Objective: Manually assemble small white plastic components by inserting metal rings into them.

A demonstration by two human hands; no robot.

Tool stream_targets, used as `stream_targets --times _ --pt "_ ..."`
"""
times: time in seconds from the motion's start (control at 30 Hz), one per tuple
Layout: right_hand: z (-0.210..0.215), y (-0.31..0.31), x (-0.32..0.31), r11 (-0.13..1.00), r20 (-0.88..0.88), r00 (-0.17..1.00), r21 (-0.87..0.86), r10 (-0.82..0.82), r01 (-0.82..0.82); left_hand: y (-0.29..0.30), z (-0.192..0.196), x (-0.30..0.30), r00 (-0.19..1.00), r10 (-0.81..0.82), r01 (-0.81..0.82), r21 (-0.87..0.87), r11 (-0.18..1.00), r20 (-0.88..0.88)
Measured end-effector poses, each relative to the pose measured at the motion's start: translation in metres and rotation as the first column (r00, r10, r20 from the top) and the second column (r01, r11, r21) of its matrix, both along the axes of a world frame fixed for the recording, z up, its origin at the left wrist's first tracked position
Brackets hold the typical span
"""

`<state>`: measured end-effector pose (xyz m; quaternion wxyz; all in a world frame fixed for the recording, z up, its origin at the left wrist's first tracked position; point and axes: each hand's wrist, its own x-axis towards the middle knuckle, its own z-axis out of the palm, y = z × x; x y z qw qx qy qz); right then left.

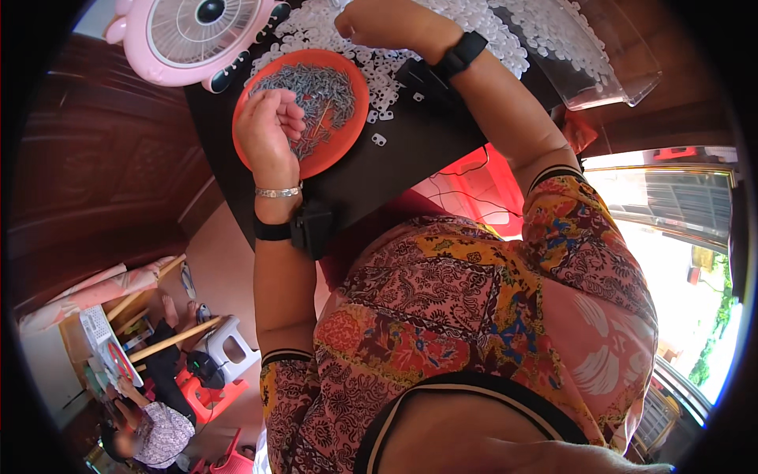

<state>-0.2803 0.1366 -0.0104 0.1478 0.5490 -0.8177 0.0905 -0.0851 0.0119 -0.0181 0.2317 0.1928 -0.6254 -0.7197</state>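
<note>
My left hand (271, 130) is over the left side of a round orange plate (341, 150), palm side turned to the right and fingers curled in. Small grey screw-like pieces (335, 91) lie heaped in the plate; whatever the curled fingers hold is hidden. At the top edge, my right hand (387, 24) is closed beside a big pile of small white plastic pieces (489, 39), each with a hole. Its fingertips are near the frame's edge, and I cannot make out what is in them. Several loose white pieces (379, 140) lie right of the plate.
A pink fan (204, 35) stands left of the plate on the dark table (410, 170). At the right, a clear plastic box (608, 96) holds more white pieces. A red stool (499, 186) and dark cables are below the table. Another person (162, 434) sits at lower left.
</note>
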Motion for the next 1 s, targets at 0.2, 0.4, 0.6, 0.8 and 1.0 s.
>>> stream_targets --times 0.2,0.4,0.6,0.8,1.0 --pt "0.031 0.041 0.062 0.961 0.391 0.898 0.093 0.204 -0.259 -0.009 -0.003 0.006 1.000 -0.007 0.008 -0.028 1.000 0.029" --pt "0.002 0.067 0.127 0.975 0.405 0.903 0.099 0.143 -0.199 -0.001 0.004 0.006 0.999 -0.007 0.009 0.041 0.999 -0.033" --pt "-0.009 0.067 0.132 0.984 0.215 0.971 0.118 0.108 -0.135 -0.001 0.004 0.006 0.999 0.000 0.002 0.052 0.999 -0.044" --pt "0.020 0.053 0.103 0.959 0.429 0.885 -0.276 0.179 -0.060 0.000 0.002 0.006 0.988 -0.142 0.143 -0.015 0.990 0.064" --pt "0.033 0.015 0.088 0.898 0.525 0.766 -0.414 0.372 -0.152 -0.005 -0.001 0.006 0.946 -0.325 0.324 0.056 0.944 0.007"
